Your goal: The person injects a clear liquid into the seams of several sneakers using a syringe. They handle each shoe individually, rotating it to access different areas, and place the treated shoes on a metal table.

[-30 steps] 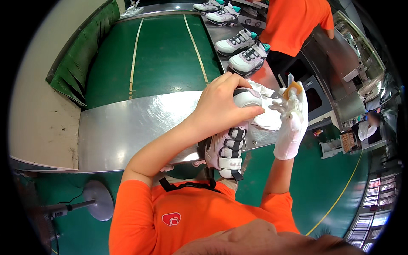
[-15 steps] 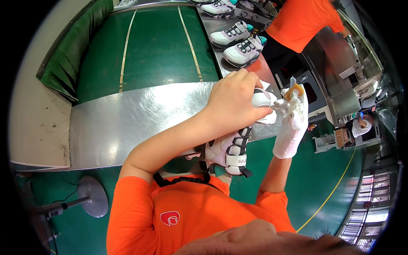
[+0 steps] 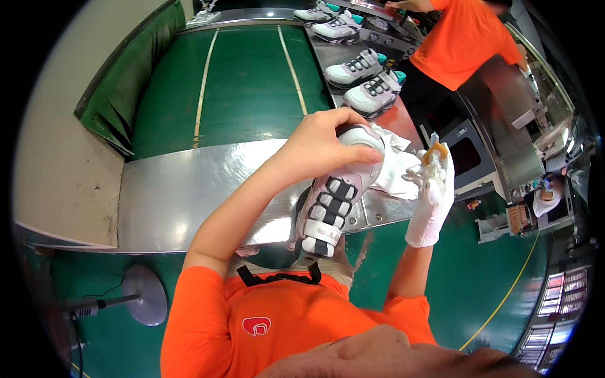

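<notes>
My bare left hand [image 3: 328,146] grips a white-and-pale-pink sports shoe [image 3: 343,189] by its toe, thumb on the upper. The shoe's black and white lacing and ankle strap face up, its heel end pointing toward my body over the bench edge. Apart from it on the right, my right hand [image 3: 435,189] wears a white glove with stained, rough fingertips. Its curled fingers hold a small amber-coloured piece [image 3: 436,151] with a thin pale tip; its exact kind is unclear. A white cloth [image 3: 394,167] lies on the bench between the hands.
A metal bench [image 3: 189,195] borders a green conveyor belt [image 3: 252,88]. Several similar shoes [image 3: 372,94] stand along the far right. A co-worker in orange [image 3: 469,44] works beyond them. A round-based fan stand [image 3: 144,296] is on the floor at left.
My left hand has drawn the shoe left, away from my right hand, and turned it so more of its toe and lacing shows. My right hand keeps the amber-coloured piece.
</notes>
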Demonstrator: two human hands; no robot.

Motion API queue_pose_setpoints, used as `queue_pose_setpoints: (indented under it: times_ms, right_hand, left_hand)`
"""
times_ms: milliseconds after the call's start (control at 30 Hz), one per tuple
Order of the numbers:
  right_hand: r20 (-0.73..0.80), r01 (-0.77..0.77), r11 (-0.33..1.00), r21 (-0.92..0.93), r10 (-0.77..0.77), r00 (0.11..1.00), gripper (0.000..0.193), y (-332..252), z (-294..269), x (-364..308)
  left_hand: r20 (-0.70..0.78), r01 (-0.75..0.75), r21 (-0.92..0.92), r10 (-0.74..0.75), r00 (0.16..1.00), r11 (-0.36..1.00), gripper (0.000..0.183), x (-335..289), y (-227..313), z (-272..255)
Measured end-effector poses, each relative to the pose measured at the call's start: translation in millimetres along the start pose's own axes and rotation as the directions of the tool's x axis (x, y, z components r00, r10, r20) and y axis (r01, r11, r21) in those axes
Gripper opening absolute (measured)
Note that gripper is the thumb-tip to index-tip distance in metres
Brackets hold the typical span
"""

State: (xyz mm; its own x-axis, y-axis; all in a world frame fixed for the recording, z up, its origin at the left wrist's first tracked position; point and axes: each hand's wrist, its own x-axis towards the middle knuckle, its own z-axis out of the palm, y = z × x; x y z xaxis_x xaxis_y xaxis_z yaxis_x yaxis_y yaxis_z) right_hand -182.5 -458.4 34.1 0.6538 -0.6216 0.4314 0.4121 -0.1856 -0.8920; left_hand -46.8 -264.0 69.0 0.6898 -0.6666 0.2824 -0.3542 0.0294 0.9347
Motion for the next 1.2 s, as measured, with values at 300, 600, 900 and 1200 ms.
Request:
queue_pose_setpoints:
  times_ms: [300,600,900,1200]
  right_hand:
    - [0.138,-0.012,1.0,-0.021,0.015,0.99,0.098,28.8,-8.7,-4.0]
    - [0.291,-0.192,0.981,-0.006,0.185,0.938,0.101,69.7,-69.6,-10.9]
    - [0.206,-0.285,0.948,-0.142,0.31,0.928,0.099,32.6,-52.2,-37.6]
    - [0.162,-0.51,0.843,-0.172,0.535,0.829,0.089,35.9,-62.6,-52.6]
  left_hand:
    - [-0.048,0.074,-0.222,-0.087,0.995,0.972,0.039,8.0,-27.3,-26.8]
    - [0.005,0.084,-0.25,-0.085,0.996,0.965,0.052,20.4,-34.6,-13.7]
    - [0.058,0.147,-0.33,-0.136,0.989,0.932,0.044,19.2,-53.0,-14.0]
    - [0.375,0.437,-0.199,-0.344,0.861,0.877,0.043,-17.4,-56.2,-38.0]
